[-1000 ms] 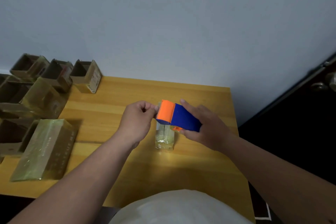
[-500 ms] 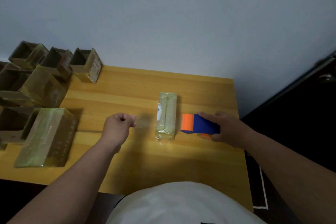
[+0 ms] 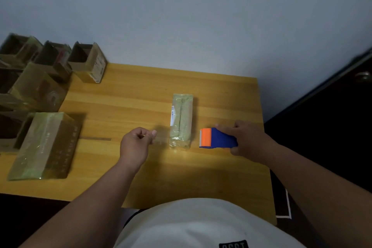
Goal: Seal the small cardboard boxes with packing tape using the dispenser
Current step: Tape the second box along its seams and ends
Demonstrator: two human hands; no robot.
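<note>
The desk (image 3: 141, 90) carries a stack of boxes (image 3: 40, 94) at its 9 o'clock edge. A small taped box (image 3: 181, 121) lies flat near centre. At its 3 o'clock, the right hand (image 3: 248, 140) grips the blue-and-orange dispenser (image 3: 217, 138), resting on the desk. At its 9 o'clock, the left hand (image 3: 134, 146) pinches a clear tape strip (image 3: 161, 140) running toward the box.

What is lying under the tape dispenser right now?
The tape dispenser rests on the bare wooden table, gripped by the right hand. Its underside and tape roll are hidden.
</note>
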